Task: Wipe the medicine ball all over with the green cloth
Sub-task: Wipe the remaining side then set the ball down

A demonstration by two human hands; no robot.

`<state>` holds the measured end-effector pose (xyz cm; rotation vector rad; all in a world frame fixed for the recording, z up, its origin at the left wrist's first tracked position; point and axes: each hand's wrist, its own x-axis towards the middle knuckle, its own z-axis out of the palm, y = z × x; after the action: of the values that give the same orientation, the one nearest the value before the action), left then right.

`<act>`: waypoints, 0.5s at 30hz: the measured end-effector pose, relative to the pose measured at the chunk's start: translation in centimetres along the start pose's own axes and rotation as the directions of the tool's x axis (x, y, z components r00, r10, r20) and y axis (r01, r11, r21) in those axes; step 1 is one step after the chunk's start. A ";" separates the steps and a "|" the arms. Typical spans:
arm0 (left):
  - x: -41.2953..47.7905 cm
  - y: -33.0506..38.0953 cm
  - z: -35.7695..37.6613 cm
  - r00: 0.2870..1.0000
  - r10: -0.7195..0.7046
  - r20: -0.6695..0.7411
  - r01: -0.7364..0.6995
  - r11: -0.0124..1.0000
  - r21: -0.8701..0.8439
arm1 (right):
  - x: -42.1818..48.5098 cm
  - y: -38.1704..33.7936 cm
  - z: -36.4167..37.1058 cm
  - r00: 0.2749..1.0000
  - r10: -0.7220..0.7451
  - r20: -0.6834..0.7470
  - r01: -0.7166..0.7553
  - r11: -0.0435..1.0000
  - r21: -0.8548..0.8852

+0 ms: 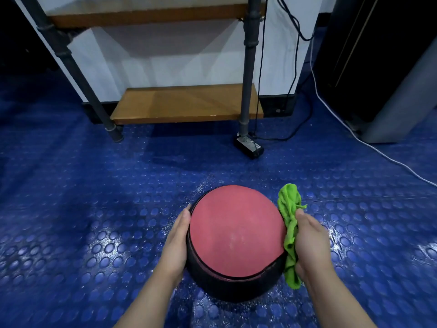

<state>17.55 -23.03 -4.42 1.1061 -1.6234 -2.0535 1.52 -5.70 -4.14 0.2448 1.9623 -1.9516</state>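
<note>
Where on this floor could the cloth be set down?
Widest bare patch: the blue floor left of the medicine ball and left hand, in front of the shelf legs. Another lies right of the right hand holding the green cloth, before the white cable. Crowded: behind the ball, around the black power brick and cords.

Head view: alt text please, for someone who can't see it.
A red-and-black medicine ball sits on a blue studded floor, the left hand flat against its left side, the right hand holding a bunched green cloth to its right side. A wooden shelf rack stands behind.
</note>
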 end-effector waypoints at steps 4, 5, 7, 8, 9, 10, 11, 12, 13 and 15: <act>-1.0 1.9 0.1 0.967 0.113 -0.230 -0.094 0.991 0.092 | -0.9 -0.3 1.1 0.991 -0.124 0.054 0.127 0.990 -0.059; -1.4 2.3 0.3 0.954 0.139 -0.266 -0.113 0.987 0.111 | -1.2 -0.5 1.3 0.988 -0.139 0.061 0.143 0.987 -0.072; -2.2 2.9 1.0 0.952 0.132 -0.275 -0.104 0.988 0.115 | -1.8 -0.8 1.5 0.982 -0.169 0.078 0.177 0.978 -0.106; -2.5 3.0 1.3 0.955 0.120 -0.272 -0.090 0.989 0.117 | -2.2 -1.0 1.6 0.979 -0.184 0.087 0.193 0.974 -0.120; -2.7 3.0 1.4 0.954 0.110 -0.280 -0.078 0.989 0.122 | -2.5 -1.1 1.7 0.977 -0.192 0.097 0.204 0.970 -0.130; -2.8 3.0 1.5 0.949 0.106 -0.297 -0.071 0.989 0.127 | -2.8 -1.1 1.8 0.974 -0.197 0.107 0.211 0.969 -0.129; -2.9 3.0 1.4 0.943 0.110 -0.314 -0.073 0.989 0.128 | -3.0 -1.2 1.8 0.974 -0.197 0.112 0.210 0.969 -0.126; -3.0 3.0 1.2 0.938 0.114 -0.327 -0.074 0.989 0.131 | -3.1 -1.2 2.0 0.974 -0.195 0.114 0.208 0.971 -0.113; -3.1 3.0 1.0 0.936 0.111 -0.335 -0.069 0.989 0.135 | -3.1 -1.2 2.0 0.974 -0.194 0.114 0.205 0.974 -0.095; -3.3 3.0 0.8 0.932 0.104 -0.348 -0.054 0.987 0.151 | -3.2 -1.3 2.0 0.976 -0.183 0.115 0.191 0.979 -0.066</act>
<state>18.47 -21.32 -0.35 1.3440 -1.6119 -1.5947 4.29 -7.32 -1.72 -0.0675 2.0484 -1.9513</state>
